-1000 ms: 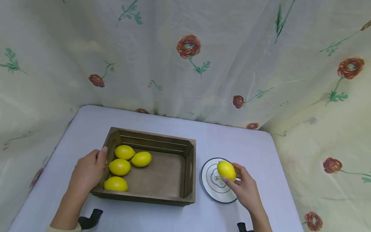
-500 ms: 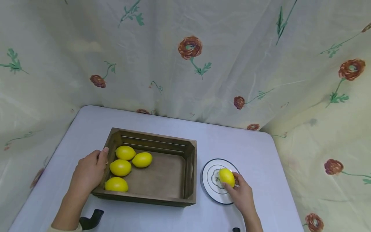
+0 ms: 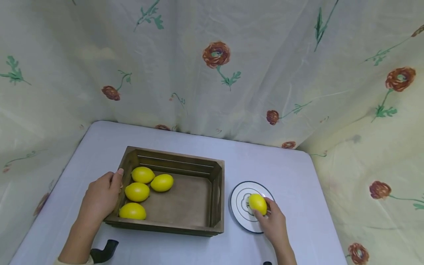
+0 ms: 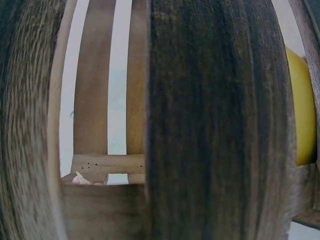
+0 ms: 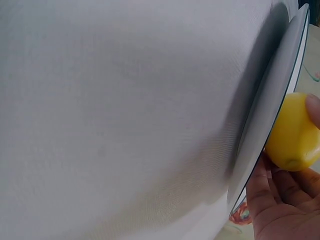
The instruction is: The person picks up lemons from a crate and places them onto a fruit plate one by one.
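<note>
While right hand (image 3: pixel 275 223) grips, lemon (image 3: pixel 257 204) — between thumb (image 3: pixel 260 216) and fingers (image 3: pixel 272 204), over plate (image 3: pixel 239 212)

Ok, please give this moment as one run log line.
left hand: grips left end of crate | right hand: holds lemon over plate | contact with plate: unclear | crate: four lemons inside

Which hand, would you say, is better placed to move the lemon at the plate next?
Probably the right hand: it holds that lemon at the plate, while the left hand grips the crate by its left end.
</note>
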A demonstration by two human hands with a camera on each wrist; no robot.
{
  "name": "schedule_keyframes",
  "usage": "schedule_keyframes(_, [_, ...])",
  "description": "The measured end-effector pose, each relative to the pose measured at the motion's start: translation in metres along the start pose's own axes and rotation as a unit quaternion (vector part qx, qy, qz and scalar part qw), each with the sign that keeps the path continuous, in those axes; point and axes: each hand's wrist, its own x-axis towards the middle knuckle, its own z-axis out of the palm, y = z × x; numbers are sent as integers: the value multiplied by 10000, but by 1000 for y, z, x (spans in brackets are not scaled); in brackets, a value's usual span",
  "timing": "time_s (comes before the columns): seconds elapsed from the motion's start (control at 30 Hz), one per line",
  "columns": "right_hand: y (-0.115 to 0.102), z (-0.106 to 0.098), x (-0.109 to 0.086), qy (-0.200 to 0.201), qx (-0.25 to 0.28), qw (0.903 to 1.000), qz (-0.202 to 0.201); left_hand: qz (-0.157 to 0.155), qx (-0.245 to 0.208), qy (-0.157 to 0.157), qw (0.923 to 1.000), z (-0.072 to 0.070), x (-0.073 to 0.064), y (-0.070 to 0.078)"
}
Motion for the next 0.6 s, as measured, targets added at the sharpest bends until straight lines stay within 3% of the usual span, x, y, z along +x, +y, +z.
schedule_keyframes(0.6, [-2, 0, -4, -7, 60, 9997, -217, -105, -118, -7, 9999, 1, -1, 1])
